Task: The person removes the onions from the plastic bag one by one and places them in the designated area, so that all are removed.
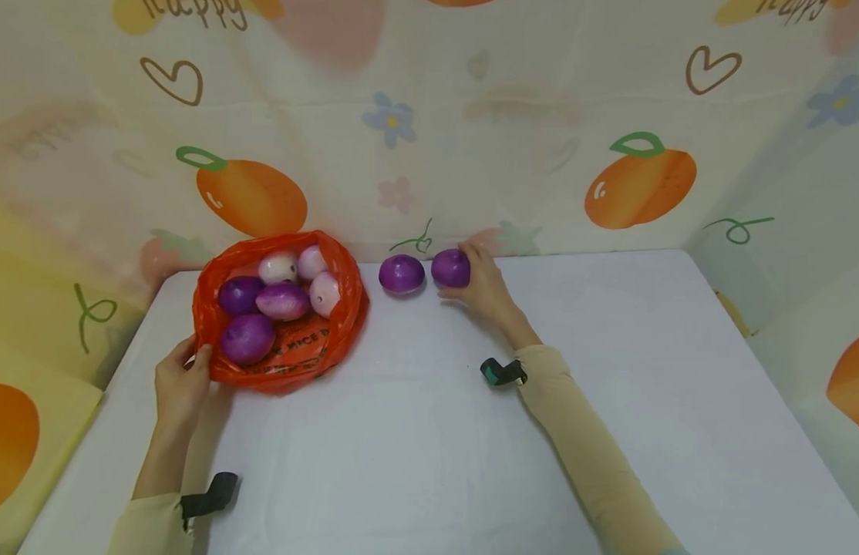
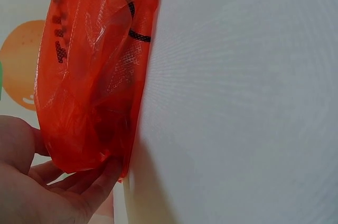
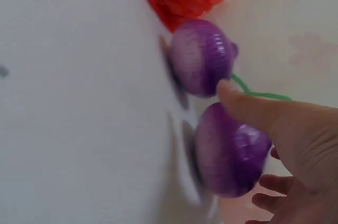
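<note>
An orange plastic bag (image 1: 339, 324) lies open at the back left of the white table (image 1: 429, 432), holding several purple and pale onions (image 1: 282, 301). My left hand (image 1: 181, 381) grips the bag's near edge; in the left wrist view its fingers (image 2: 79, 187) curl under the bag (image 2: 90, 86). Two purple onions sit on the table near the back wall. My right hand (image 1: 480, 281) holds the right onion (image 1: 449, 267), thumb and fingers around it (image 3: 229, 152). The other onion (image 1: 402, 274) rests just left of it (image 3: 200, 57), untouched.
A fruit-print backdrop (image 1: 429, 131) walls the table on the back and both sides. The table's near half and right side are bare white cloth. Black wrist straps (image 1: 502, 372) sit on both sleeves.
</note>
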Motion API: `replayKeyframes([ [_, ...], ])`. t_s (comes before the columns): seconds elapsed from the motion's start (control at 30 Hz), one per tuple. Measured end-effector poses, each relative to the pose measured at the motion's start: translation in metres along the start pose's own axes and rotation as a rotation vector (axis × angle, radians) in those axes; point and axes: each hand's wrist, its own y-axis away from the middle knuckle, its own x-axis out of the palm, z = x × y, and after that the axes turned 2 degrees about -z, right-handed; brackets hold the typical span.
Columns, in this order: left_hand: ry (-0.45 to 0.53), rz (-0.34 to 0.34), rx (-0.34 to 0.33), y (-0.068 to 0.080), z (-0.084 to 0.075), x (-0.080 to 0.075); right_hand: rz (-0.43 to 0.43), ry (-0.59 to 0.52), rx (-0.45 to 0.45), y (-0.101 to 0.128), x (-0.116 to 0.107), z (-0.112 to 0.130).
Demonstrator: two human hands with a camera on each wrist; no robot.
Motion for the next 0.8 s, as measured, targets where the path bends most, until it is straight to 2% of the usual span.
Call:
replayKeyframes([
  [0.2,-0.004,0.008,0.011,0.000,-0.003,-0.001,-0.030,-0.088,-0.044,0.000,-0.013,0.018],
  [0.4,-0.003,0.006,0.009,0.001,-0.001,0.000,-0.061,-0.127,-0.160,0.003,-0.004,0.046],
  [0.53,-0.001,0.008,0.002,0.001,0.001,0.000,-0.023,-0.116,-0.235,0.006,0.009,0.063],
  [0.8,-0.020,0.027,0.018,0.002,0.001,-0.003,0.095,-0.073,-0.300,0.011,0.037,0.098],
])
